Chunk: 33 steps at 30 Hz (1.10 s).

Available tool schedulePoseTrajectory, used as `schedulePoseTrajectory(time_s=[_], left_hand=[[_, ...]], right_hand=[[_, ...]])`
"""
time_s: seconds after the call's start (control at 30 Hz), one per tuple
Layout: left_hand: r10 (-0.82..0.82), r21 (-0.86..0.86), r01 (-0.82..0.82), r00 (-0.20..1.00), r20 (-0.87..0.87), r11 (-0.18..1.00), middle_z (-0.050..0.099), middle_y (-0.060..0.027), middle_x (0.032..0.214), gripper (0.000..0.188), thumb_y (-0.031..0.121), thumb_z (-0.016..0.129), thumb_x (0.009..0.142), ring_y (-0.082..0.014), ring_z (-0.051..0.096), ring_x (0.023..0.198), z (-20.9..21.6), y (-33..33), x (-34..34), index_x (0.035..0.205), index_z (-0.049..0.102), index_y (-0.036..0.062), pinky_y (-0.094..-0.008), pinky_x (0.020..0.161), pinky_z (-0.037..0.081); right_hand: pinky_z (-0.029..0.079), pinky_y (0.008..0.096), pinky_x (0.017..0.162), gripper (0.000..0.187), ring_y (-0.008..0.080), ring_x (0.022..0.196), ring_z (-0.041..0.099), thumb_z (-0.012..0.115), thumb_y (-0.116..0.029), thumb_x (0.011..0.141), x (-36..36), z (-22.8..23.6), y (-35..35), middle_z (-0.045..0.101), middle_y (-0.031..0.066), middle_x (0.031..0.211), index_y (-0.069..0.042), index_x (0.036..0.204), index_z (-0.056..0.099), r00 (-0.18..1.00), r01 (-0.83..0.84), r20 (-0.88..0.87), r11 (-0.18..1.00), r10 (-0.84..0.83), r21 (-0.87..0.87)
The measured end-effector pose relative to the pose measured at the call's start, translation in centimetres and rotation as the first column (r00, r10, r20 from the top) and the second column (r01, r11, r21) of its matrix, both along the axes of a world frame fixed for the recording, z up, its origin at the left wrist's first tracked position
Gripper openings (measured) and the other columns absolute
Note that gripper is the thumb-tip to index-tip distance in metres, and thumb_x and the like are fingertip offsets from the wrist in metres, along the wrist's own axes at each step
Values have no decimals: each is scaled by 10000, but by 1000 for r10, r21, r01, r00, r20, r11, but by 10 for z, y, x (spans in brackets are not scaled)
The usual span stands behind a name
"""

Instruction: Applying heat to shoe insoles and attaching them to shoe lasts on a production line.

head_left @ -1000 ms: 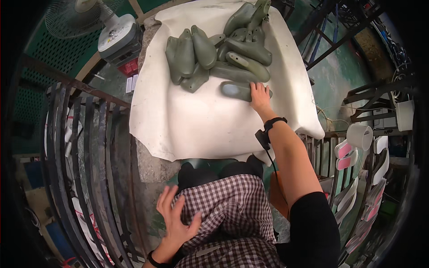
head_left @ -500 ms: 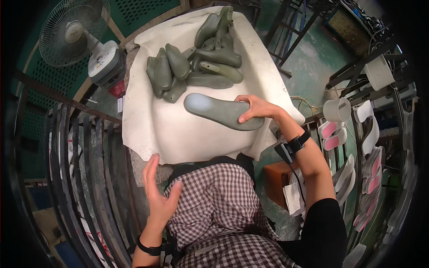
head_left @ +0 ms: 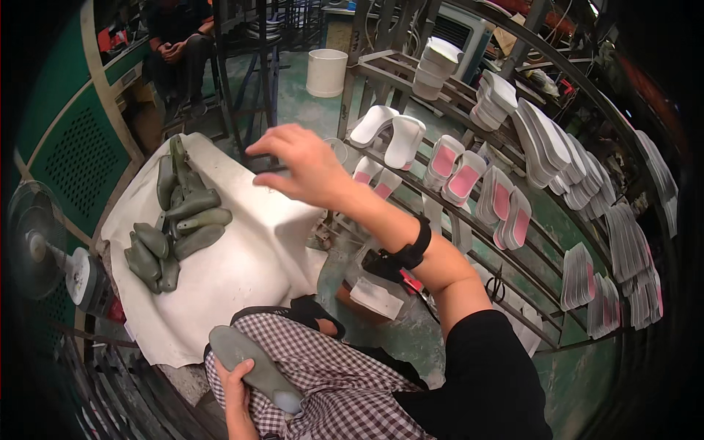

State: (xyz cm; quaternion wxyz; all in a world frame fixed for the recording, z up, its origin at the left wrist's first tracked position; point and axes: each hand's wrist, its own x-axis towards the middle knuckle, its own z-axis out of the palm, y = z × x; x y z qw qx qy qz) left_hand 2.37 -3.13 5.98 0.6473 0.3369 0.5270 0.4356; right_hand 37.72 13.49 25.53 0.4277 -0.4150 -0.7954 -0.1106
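Note:
A grey-green shoe last (head_left: 253,367) lies sole up over my checked apron, one end pale. My left hand (head_left: 236,381) is closed around its edge, thumb across the sole. My right hand (head_left: 304,165) is raised over the right edge of the white-covered table, fingers apart and nothing in it. Beyond it, nearest to its fingers, stands a rack with white insoles (head_left: 403,141) in pairs. On the white cover (head_left: 235,257) more dark green shoe lasts (head_left: 192,204) lie in a heap.
Metal rack bars (head_left: 528,275) run along the right, carrying several stacks of insoles, some with pink patches (head_left: 464,180). A white bucket (head_left: 327,73) stands on the floor behind. A fan (head_left: 37,246) is at the left. Another person (head_left: 180,51) sits at the back left.
My view has turned to the right. The shoe last has passed from my right hand to my left and come down to my lap. My right hand has let go and moved toward the rack.

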Motion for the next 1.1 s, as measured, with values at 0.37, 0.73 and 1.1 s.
schedulePoseTrajectory(time_s=[0.37,0.73,1.1], left_hand=[[253,66,-263,958,132,963,542,-161,1244,813,126,738,712,-294,565,1122,-48,13,-20,1431,380,3,-388,966,484],[234,47,-244,960,150,969,539,-166,1246,801,123,737,725,-293,566,1121,-50,11,-23,1429,371,10,-389,960,492],[229,36,-237,961,155,971,519,-169,1257,847,152,758,709,-300,558,1127,-48,11,-22,1434,346,0,-401,951,500]], right_hand=[[523,426,921,332,361,1040,668,550,-228,841,285,169,-95,719,180,1055,-96,1080,739,292,938,163,250,-942,-239],[459,444,984,540,293,1158,646,698,-544,788,266,193,-80,693,111,1221,-116,1114,744,91,952,560,-94,-824,-292],[400,560,1052,472,323,1115,664,838,-169,565,283,157,-20,725,135,1110,-64,1015,744,100,994,954,68,-284,-84]])
